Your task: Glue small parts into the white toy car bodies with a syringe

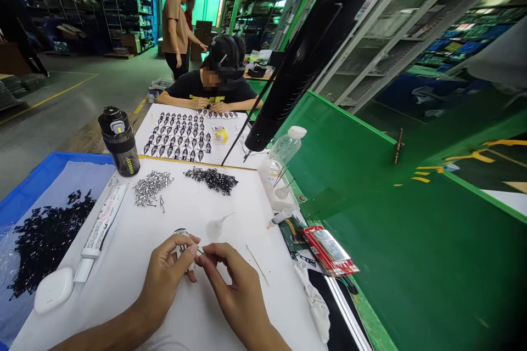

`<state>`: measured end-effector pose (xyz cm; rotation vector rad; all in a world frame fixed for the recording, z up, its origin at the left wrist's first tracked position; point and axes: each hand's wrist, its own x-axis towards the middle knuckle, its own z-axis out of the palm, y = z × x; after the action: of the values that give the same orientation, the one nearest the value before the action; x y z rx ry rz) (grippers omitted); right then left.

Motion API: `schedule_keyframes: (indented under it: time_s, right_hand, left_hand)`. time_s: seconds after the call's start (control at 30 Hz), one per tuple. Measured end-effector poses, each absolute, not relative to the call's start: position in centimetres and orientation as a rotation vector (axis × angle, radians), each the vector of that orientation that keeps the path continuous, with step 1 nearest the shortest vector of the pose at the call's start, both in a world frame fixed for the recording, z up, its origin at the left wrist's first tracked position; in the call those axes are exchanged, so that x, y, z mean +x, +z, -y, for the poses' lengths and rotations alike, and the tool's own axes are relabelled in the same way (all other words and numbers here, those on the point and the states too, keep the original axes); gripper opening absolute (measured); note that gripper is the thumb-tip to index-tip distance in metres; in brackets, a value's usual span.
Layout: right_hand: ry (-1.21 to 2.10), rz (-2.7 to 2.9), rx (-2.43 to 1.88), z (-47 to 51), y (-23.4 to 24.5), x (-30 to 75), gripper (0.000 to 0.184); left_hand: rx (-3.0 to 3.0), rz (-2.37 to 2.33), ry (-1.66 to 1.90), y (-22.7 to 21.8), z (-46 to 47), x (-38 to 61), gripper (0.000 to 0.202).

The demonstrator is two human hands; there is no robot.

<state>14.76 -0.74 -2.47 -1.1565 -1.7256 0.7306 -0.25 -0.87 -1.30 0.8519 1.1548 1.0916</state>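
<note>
In the head view my left hand (167,271) has its fingers closed around a small black-and-white part (181,233), most of it hidden by the fingers. The fingertips of my right hand (241,288) are pinched on a small thin metal piece (200,251) against that part. Beyond the hands lies a small clear bottle with a needle tip (214,228). A thin wooden stick (258,266) rests to the right of my right hand. Farther up the white tabletop are a heap of small silver metal pieces (151,189) and a heap of small black pieces (212,179).
A blue tray (61,160) of black pieces, a white tube (102,219), a white case (53,289) and a dark drink bottle (121,145) stand left. A clear bottle (286,148), syringe (282,218) and red packet (329,249) are right. A co-worker (218,79) sits opposite.
</note>
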Motion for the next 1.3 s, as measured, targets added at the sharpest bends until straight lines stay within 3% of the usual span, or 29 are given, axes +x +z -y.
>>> schedule_keyframes:
  time_s: [0.27,0.4,0.63,1.07,1.3]
  right_hand:
    - [0.895,1.507,-1.219,0.6,-1.9,14.8,0.019]
    - [0.75,1.468,-1.208,0.6,-1.5,14.8,0.017]
    - [0.848,1.548,-1.268,0.8,-2.9,14.5,0.014]
    - [1.066,1.444,-1.299,1.3,-3.6,14.1,0.02]
    - [0.506,1.409,-1.405,-0.4,-2.6,15.7,0.021]
  left_hand:
    - [0.841,-1.12,1.04,-1.0,0.8,-0.2,0.025]
    - [0.728,-1.117,0.99,-0.9,1.0,0.1,0.048]
    - [0.8,-1.098,0.865,-0.8,1.2,0.3,0.032]
    - [0.911,-1.14,0.88,-1.7,1.8,0.5,0.042]
    - [0.864,-1.147,0.838,-1.9,1.7,0.4,0.033]
